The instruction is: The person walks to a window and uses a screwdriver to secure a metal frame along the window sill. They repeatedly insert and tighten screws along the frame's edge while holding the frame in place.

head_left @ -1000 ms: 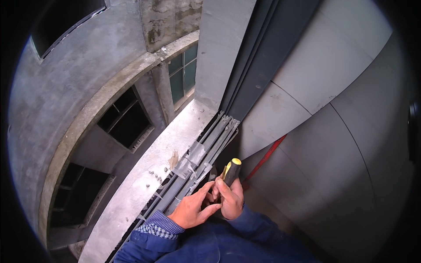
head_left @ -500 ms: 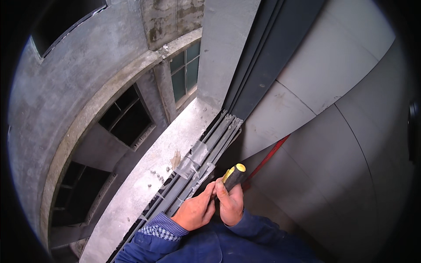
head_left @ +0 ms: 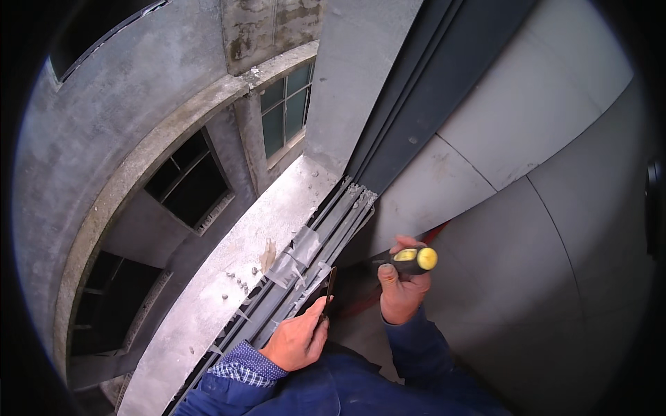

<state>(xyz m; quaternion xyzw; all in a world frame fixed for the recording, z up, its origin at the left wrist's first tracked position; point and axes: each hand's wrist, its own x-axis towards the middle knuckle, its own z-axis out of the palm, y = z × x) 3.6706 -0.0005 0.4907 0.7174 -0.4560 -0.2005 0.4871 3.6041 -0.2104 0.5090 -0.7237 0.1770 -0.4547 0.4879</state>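
Currently gripping a black-and-yellow tool point(head_left: 418, 265) in the right hand point(head_left: 402, 298) — closing fingers and thumb around its handle, just below and right of the view's centre, and turning the round yellow end cap point(head_left: 427, 258) toward the camera. Showing a yellow panel point(head_left: 405, 256) along the handle, with any marking there too small to read. Pinching a thin dark strip point(head_left: 331, 283) in the left hand point(head_left: 298, 341), between thumb and curled fingers, and standing it nearly upright, well apart from the tool. Wearing blue sleeves point(head_left: 420, 350) on both arms, with a dotted and checked cuff point(head_left: 253, 362) showing at the left wrist. Holding the left hand just beside gray metal channels point(head_left: 276, 305) — partly covered by torn, translucent film point(head_left: 295, 256) and running diagonally up to a dark gray frame point(head_left: 430, 90). Seeing small gray lumps point(head_left: 243, 284) lying on a pale ledge point(head_left: 194, 315) beyond the channels. Facing a curved gray wall point(head_left: 125, 125) with windows at left, and smooth gray panels point(head_left: 527, 118) at right.
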